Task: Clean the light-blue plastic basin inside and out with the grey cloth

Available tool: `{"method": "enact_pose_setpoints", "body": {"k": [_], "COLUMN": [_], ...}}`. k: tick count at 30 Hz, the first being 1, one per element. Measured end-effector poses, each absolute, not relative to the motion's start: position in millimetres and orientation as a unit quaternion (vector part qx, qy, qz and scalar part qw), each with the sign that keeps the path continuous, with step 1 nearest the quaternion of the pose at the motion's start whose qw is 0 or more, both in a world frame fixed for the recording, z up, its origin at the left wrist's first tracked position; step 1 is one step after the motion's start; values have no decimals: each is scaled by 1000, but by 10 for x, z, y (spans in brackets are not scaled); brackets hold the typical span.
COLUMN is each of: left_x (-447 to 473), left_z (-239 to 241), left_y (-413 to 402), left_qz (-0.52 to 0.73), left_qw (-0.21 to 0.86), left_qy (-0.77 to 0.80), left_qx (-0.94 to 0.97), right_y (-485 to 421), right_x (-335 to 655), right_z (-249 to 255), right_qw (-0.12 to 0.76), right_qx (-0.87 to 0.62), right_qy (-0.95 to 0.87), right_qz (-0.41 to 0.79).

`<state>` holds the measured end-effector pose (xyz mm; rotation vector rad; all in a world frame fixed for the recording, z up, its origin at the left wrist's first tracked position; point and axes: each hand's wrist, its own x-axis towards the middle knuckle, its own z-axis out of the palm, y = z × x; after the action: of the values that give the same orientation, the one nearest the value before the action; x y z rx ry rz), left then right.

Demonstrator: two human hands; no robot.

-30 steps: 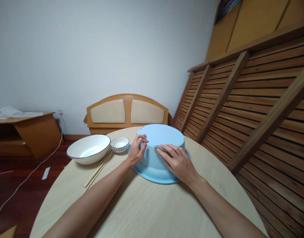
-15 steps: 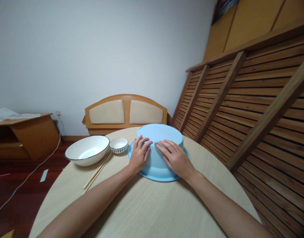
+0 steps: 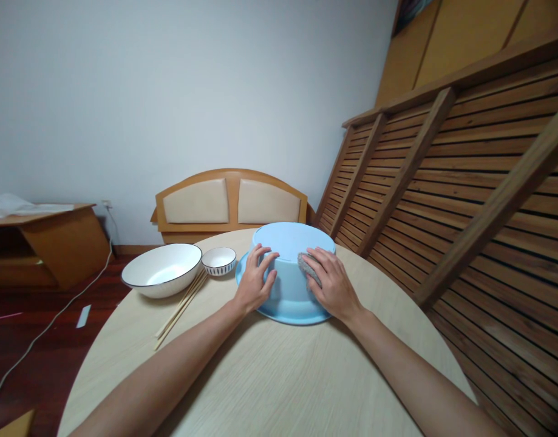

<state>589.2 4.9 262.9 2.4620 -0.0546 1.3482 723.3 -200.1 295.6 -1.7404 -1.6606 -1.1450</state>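
Observation:
A light-blue plastic basin [image 3: 285, 285] sits upside down on the round wooden table [image 3: 279, 370], its flat bottom facing up. My left hand [image 3: 255, 276] rests against its near left side, fingers spread and bent over the bottom edge. In my right hand [image 3: 331, 282] is a grey, fuzzy scouring pad [image 3: 307, 267], pressed to the near right side of the basin just below that edge. The fingers partly cover the pad.
Left of the basin stand a small striped bowl [image 3: 219, 261] and a large white bowl [image 3: 163, 270] with a dark rim. Several wooden chopsticks [image 3: 181, 312] lie beside them. A slatted wooden frame [image 3: 424, 200] leans close on the right.
My right hand has slid the scouring pad to the right along the basin's side, away from my left hand. My left hand stays at nearly the same spot on the basin.

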Motion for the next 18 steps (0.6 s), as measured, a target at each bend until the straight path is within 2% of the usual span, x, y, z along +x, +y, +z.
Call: {"method": "enact_pose_setpoints", "body": {"k": [5, 11, 14, 18], "left_x": [5875, 5837, 5837, 5843], "left_z": [2623, 2631, 2622, 2615], "left_y": [115, 166, 171, 171], "left_qz": [488, 489, 488, 487], "left_qw": [174, 183, 190, 195], "left_qy": [-26, -37, -36, -34], "left_qx": [855, 852, 851, 850], "right_y": [-1947, -1873, -1915, -2035], "right_x": [7121, 6981, 7018, 7117], "right_z": [2860, 2707, 2759, 2869], "right_qw": [172, 82, 87, 148], "right_qx": [-595, -502, -524, -587], "right_qy": [-655, -784, -765, -680], "right_qz": [-433, -357, -364, -414]}}
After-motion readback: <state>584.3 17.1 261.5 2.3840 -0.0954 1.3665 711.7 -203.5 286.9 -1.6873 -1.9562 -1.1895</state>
